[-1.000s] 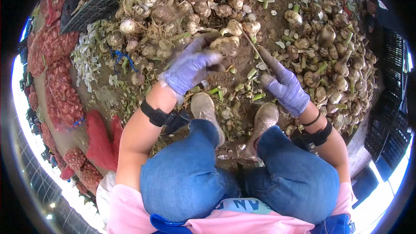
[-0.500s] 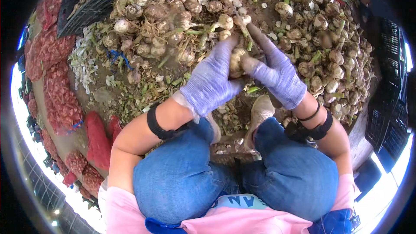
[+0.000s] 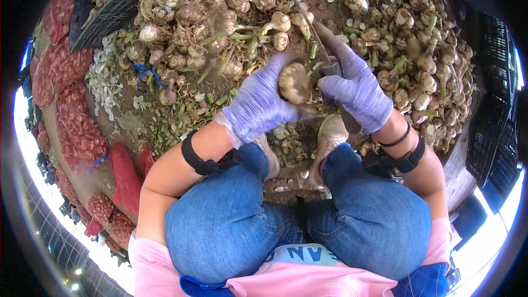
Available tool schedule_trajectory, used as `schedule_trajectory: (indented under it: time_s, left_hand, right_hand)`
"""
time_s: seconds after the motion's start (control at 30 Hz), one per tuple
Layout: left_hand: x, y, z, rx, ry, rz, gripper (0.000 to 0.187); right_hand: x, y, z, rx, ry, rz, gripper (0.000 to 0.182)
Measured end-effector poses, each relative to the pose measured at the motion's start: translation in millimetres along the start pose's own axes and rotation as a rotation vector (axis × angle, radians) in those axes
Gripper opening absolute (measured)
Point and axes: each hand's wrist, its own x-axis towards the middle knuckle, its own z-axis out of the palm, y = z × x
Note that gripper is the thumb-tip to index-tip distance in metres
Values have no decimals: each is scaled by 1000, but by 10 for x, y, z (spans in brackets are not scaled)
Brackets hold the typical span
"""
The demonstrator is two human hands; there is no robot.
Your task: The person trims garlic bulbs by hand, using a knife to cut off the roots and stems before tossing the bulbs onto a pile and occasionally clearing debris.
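A garlic bulb [image 3: 295, 83] sits in my left hand [image 3: 261, 99], which wears a pale purple glove and has its fingers curled round the bulb. The bulb's round, flat face is toward me, with no long stem in sight. To its right, my gloved right hand [image 3: 357, 91] is closed round the dark handle of a knife [image 3: 317, 38]. Its thin blade slants up and left, away from me, past the bulb without visibly touching it. Beyond my hands lies a heap of untrimmed garlic [image 3: 190, 16] with stems and roots.
A pile of garlic bulbs [image 3: 426, 71] spreads at the right. Cut stem pieces [image 3: 181, 115] litter the ground at my left. Red mesh sacks [image 3: 77, 121] line the far left, a black crate [image 3: 107, 11] stands upper left, and more black crates [image 3: 489, 137] stack at the right edge.
My hands have drawn slightly apart. The bulb has turned in my left hand so its round face shows, and the knife's blade and handle are now in plainer view.
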Motion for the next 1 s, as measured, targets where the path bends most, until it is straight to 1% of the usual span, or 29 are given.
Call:
schedule_trajectory:
  time_s: [0.07,0.1,0.13,0.23,0.27,0.37,0.43,0.47,0.5,0.57,0.6,0.63,0.7,0.73,0.83,0.87,0.97,1.0]
  left_hand:
    - [31,-111,21,-362,-43,-7,94]
    - [26,-148,18,-451,-57,-9,94]
    - [29,-141,0,-541,-71,-13,93]
    - [4,-47,-26,-551,-113,-24,91]
    - [1,-26,-30,-437,-98,48,83]
    - [-31,65,-55,-133,-78,-33,77]
    - [-37,51,-74,-259,-121,-31,75]
    - [-36,42,-85,-323,-143,-30,74]
    - [-25,26,-104,-507,-170,-73,75]
    - [0,-20,-173,-875,-222,-162,77]
    - [-10,-34,-232,-781,-143,-219,78]
    - [-3,-62,-263,-737,-116,-167,78]
    - [15,-133,-303,-651,-63,-67,78]
    - [25,-139,-312,-599,-54,-12,77]
    - [15,-75,-285,-474,-58,107,73]
    - [8,-60,-280,-444,-56,129,72]
    - [-21,-36,-265,-377,-40,179,69]
    - [-33,-30,-265,-359,-31,189,67]
  right_hand:
    - [-32,-101,39,-5,7,42,85]
    - [-39,-136,54,-7,8,61,86]
    - [-20,-67,37,-85,3,-29,89]
    - [-11,7,27,-325,-31,-140,92]
    - [-34,-21,25,-397,-35,-135,90]
    - [-76,-170,56,-609,-54,-119,83]
    - [-59,-164,64,-577,-48,-114,78]
    - [-55,-200,66,-579,-46,-77,77]
    - [-51,-217,66,-581,-43,-40,76]
    - [-39,-116,-18,-669,-21,-214,74]
    - [-44,-106,-57,-709,-41,-278,72]
    - [-50,-97,-96,-749,-59,-343,71]
    - [-95,-147,-132,-829,-159,-410,67]
    - [-60,-137,-90,-867,-172,-619,62]
    - [-115,-354,-12,-1144,-400,-514,59]
    - [-102,-241,28,-1110,-326,-609,57]
    - [-124,-284,72,-1243,-366,-566,59]
    - [-127,-260,79,-1236,-349,-574,61]
